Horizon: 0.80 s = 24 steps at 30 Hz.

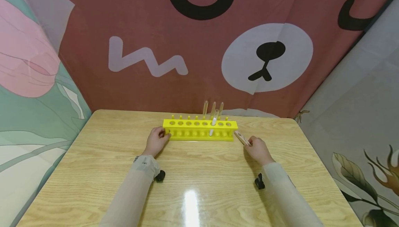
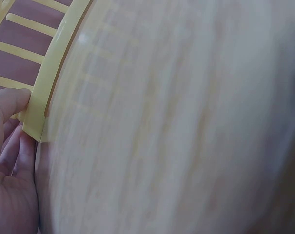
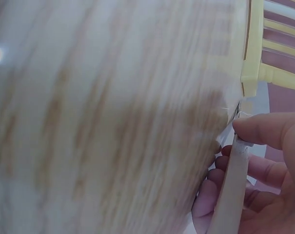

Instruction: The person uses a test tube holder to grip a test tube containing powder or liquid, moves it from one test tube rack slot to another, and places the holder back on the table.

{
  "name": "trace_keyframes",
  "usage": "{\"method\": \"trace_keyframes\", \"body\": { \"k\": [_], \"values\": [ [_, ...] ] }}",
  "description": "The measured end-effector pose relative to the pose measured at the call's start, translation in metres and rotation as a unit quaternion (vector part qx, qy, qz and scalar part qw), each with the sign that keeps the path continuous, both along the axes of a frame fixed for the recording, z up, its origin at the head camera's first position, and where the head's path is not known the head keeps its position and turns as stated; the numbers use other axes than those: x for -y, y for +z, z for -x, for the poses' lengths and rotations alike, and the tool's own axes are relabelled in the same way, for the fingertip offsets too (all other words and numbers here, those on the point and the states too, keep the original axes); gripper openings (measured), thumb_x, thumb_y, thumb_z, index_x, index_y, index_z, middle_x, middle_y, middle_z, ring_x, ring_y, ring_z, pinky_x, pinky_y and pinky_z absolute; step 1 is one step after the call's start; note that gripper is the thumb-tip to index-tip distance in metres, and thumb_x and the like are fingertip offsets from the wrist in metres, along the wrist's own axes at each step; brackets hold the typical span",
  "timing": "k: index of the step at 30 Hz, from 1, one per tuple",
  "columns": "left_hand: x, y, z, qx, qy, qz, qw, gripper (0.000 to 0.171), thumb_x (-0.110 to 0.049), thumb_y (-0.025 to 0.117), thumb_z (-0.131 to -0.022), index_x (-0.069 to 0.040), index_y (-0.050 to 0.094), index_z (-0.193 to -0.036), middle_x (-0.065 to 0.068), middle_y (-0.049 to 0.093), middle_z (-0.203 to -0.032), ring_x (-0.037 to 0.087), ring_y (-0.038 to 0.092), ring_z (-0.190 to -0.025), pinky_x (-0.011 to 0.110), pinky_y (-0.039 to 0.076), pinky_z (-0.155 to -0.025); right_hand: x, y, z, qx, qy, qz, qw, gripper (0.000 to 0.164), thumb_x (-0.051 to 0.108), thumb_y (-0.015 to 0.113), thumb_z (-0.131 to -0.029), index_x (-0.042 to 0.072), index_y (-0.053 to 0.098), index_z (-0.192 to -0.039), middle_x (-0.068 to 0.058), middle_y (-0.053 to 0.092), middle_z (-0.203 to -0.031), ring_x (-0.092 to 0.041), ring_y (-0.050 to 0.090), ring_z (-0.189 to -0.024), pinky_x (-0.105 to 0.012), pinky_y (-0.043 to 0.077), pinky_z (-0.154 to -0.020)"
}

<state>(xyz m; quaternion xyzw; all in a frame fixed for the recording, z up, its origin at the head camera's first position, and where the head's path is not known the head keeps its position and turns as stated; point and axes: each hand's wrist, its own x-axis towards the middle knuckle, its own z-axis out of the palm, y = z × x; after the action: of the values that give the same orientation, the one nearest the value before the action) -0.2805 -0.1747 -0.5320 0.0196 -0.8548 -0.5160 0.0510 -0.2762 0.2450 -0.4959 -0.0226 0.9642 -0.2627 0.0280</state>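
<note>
A yellow test tube rack (image 1: pixel 199 138) stands on the table, its row of holes along the top. One test tube (image 1: pixel 214 121) with white contents sits in a hole right of centre. Behind it, 3 clear tubes (image 1: pixel 205 107) stand upside down over the rear pegs. My left hand (image 1: pixel 156 140) grips the rack's left end, thumb and fingers on either side of the base's edge (image 2: pixel 38 105). Just off the rack's right end, my right hand (image 1: pixel 259 150) pinches a wooden test tube clamp (image 1: pixel 242 138), its far end angled toward the rack. In the right wrist view the thumb presses the clamp (image 3: pixel 233 183).
The wood-grain table (image 1: pixel 199 171) reflects a bright light near its front. A hanging cloth with a cartoon face (image 1: pixel 149 92) closes off the back, and patterned cloths hang at the left (image 1: pixel 28 123) and right (image 1: pixel 349 116). Small black cameras sit at both wrists.
</note>
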Motion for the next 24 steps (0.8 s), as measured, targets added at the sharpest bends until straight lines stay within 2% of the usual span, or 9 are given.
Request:
{"method": "trace_keyframes", "body": {
  "k": [8,24],
  "values": [
    [0.0007,-0.0015,0.001,-0.004,-0.002,0.001,1.0,0.026,-0.014,0.068,-0.098,0.006,0.063,-0.113,0.027,0.049,-0.136,0.04,0.051,-0.125,0.049,0.045,-0.107,-0.0016,-0.0023,-0.0004,-0.013,0.007,0.002,1.0,0.015,0.009,0.064,-0.094,-0.004,0.06,-0.098,-0.012,0.054,-0.078,-0.024,0.049,-0.066,-0.033,0.041,-0.058],
    [0.0004,0.0013,0.0008,0.01,-0.001,-0.004,0.9999,0.03,-0.015,0.067,-0.098,0.005,0.063,-0.12,0.025,0.047,-0.138,0.039,0.05,-0.129,0.048,0.044,-0.109,-0.0025,-0.0044,-0.0016,-0.025,0.013,-0.007,1.0,0.015,0.009,0.067,-0.092,-0.004,0.059,-0.097,-0.014,0.053,-0.08,-0.025,0.048,-0.068,-0.036,0.042,-0.059]
  ]
}}
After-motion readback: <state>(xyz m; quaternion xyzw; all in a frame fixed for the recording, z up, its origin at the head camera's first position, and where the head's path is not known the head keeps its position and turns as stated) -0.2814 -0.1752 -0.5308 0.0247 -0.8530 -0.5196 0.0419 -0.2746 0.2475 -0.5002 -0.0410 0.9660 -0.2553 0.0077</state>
